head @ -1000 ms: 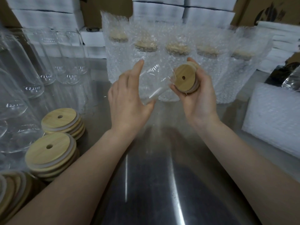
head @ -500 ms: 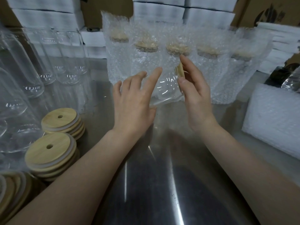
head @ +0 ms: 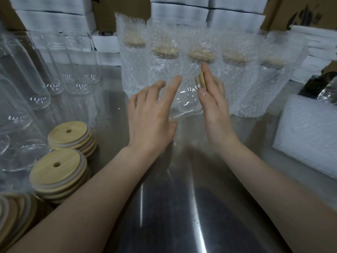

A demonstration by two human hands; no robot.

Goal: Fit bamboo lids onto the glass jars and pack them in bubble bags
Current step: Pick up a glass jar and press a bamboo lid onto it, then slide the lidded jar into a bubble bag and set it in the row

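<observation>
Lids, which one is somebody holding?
The bamboo lid standing on edge in the right hand; the rest lie in flat stacks or sit inside bubble bags.

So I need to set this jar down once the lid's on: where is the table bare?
Bare steel table lies in the near middle, bordered by bamboo lid stacks on the left and the bubble bag pile on the right. Crowded: empty glass jars far left, bagged jars along the back.
</observation>
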